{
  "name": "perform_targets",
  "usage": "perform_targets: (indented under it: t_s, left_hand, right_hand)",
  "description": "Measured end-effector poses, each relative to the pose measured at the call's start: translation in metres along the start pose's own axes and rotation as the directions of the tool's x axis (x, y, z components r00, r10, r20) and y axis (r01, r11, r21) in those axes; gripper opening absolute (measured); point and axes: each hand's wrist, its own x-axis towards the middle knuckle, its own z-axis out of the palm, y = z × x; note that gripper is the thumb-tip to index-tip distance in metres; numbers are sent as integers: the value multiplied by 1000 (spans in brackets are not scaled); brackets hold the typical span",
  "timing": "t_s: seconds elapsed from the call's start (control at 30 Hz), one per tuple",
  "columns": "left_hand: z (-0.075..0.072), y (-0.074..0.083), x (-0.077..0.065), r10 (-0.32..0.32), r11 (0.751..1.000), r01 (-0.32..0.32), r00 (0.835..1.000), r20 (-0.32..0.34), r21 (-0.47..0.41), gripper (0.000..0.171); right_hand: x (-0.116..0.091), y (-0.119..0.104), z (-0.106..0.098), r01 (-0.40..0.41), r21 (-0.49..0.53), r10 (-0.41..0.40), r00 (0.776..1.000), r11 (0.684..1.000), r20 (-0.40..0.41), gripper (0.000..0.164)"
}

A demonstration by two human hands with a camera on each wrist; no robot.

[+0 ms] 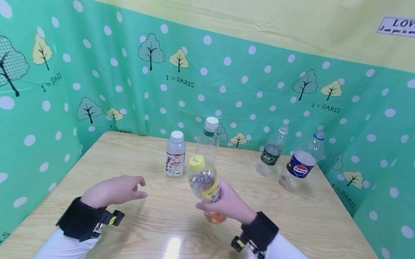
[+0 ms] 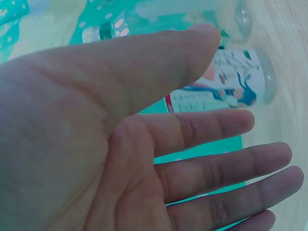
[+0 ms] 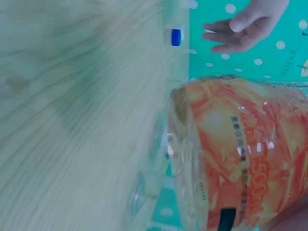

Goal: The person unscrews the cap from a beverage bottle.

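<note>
My right hand (image 1: 225, 203) grips a clear plastic bottle (image 1: 203, 181) with a yellow cap, fingers wrapped round its lower half. The bottle leans, its cap toward the back left. In the right wrist view its orange printed label (image 3: 250, 149) fills much of the picture, and the base is close over the table. My left hand (image 1: 118, 190) hovers at the left with nothing in it; the left wrist view shows its palm and spread fingers (image 2: 226, 168). Behind it stands a white-capped bottle (image 1: 175, 155) with a floral label, partly covered by the thumb in the left wrist view.
A tall clear bottle (image 1: 210, 139) with a white cap stands behind the held one. At the back right are a green-labelled bottle (image 1: 270, 155) and a larger blue-labelled Pepsi bottle (image 1: 300, 166). A patterned green curtain (image 1: 232, 87) borders the wooden table (image 1: 142, 233).
</note>
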Motion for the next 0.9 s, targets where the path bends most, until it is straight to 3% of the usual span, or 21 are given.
perform_targets:
  t_s: [0.13,0.3,0.4,0.47,0.5,0.53,0.6,0.67,0.73,0.83,0.9]
  left_hand:
    - [0,10,-1,12,1000,-12,1000,-6,10,42]
    - [2,18,4,41,998,-41,999,-10,40,41]
    - [-3,33,3,110,992,-107,993,-48,62,40]
    - [-12,49,-1,185,980,-176,978,-101,89,40]
    - [-17,59,-3,235,969,-222,962,-136,105,40]
    - [-22,69,-6,281,957,-263,944,-173,123,40]
    - [-29,89,-9,384,921,-351,891,-241,168,42]
    - [-31,106,-9,495,866,-437,819,-291,244,44]
    - [-28,115,-6,600,793,-497,736,-314,352,43]
    - [-19,117,3,711,690,-529,622,-328,494,38]
    - [-14,114,7,750,649,-533,565,-344,543,35]
  right_hand:
    - [-22,5,-9,-65,-37,67,997,997,38,69]
    - [-31,15,-12,-123,-51,125,991,991,39,69]
    - [-32,21,-13,-133,-57,135,990,990,31,70]
    - [-30,24,-15,-136,-56,137,990,989,27,70]
    - [-29,25,-15,-139,-54,141,990,989,26,70]
    - [-29,26,-16,-140,-56,141,990,989,25,70]
    - [-28,28,-17,-132,-56,133,991,990,28,70]
    - [-27,29,-18,-117,-48,119,992,992,39,70]
    - [-27,29,-19,-102,-40,104,993,994,50,70]
    - [-25,28,-19,-84,-49,88,994,995,70,68]
    - [-24,27,-20,-78,-75,84,993,994,81,67]
